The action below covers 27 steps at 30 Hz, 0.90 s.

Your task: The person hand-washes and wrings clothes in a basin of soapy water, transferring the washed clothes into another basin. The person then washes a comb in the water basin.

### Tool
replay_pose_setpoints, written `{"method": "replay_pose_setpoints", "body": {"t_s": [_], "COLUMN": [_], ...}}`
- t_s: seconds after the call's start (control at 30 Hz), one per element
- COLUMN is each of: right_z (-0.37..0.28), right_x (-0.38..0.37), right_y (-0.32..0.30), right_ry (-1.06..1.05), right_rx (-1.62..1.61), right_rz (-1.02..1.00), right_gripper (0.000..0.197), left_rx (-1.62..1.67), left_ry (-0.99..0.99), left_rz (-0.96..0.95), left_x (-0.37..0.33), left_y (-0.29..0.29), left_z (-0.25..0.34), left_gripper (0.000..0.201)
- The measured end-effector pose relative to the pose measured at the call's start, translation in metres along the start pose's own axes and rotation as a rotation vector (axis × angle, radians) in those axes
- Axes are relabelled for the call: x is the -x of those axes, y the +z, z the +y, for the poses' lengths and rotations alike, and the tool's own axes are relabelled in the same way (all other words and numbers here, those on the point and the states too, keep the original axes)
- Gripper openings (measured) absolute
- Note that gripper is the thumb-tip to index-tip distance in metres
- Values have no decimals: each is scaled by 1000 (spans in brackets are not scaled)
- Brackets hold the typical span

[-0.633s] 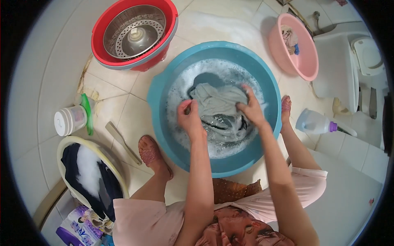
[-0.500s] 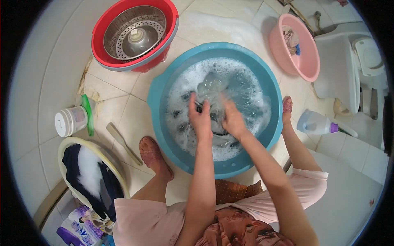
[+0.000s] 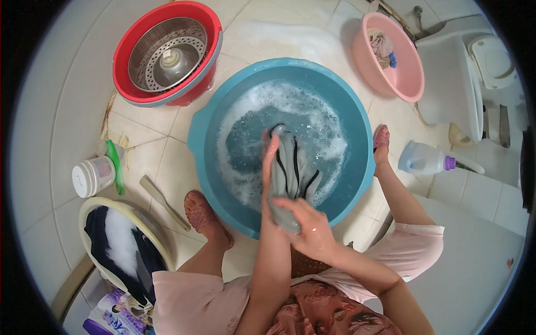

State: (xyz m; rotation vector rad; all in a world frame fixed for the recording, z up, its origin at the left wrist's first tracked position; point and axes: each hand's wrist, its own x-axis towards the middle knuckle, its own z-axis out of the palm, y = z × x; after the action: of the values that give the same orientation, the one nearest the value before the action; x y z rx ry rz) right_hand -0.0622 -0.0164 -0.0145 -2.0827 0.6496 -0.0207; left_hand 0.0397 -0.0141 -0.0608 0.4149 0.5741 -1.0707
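Note:
A wet grey cloth garment with black stripes (image 3: 296, 162) is bunched lengthwise above the soapy water in a large blue basin (image 3: 204, 134). Along its left side lies my left hand (image 3: 269, 167), thumb upward, the other fingers mostly hidden by the cloth; it supports and holds the garment. At the near end of the bundle, by the left wrist, my right hand (image 3: 310, 229) has its fingers closed on the cloth. Foam rings the water around the garment.
A red bucket with a metal spinner basket (image 3: 215, 47) stands far left, a pink basin with cloths (image 3: 410, 78) far right. Near left are a cream basin (image 3: 84, 215) of dark clothes, a white tub (image 3: 92, 177) and a brush (image 3: 164, 204). A jug (image 3: 421, 158) lies right.
The grey garment has come up out of the foamy water. My right hand has drawn back toward me with its near end, and my left hand now lies along it.

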Motion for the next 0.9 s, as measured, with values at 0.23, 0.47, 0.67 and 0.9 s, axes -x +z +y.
{"method": "replay_pose_setpoints", "body": {"t_s": [0.23, 0.47, 0.67, 0.9], "right_z": [59, 162, 24, -37], "right_x": [-89, -114, -74, -23], "right_y": [31, -48, -109, -152], "right_ry": [-202, 700, 449, 167], "right_rx": [325, -460, -494, -684], "right_rz": [471, 406, -194, 145], "right_gripper": [21, 80, 81, 77], "left_rx": [122, -1038, -1618, -2010], "left_ry": [121, 390, 782, 11], "left_rz": [40, 303, 663, -32], "left_x": [-54, -51, -57, -51], "left_y": [-110, -45, -87, -72], "left_z": [-22, 7, -2, -20], "left_gripper": [36, 55, 53, 47]}}
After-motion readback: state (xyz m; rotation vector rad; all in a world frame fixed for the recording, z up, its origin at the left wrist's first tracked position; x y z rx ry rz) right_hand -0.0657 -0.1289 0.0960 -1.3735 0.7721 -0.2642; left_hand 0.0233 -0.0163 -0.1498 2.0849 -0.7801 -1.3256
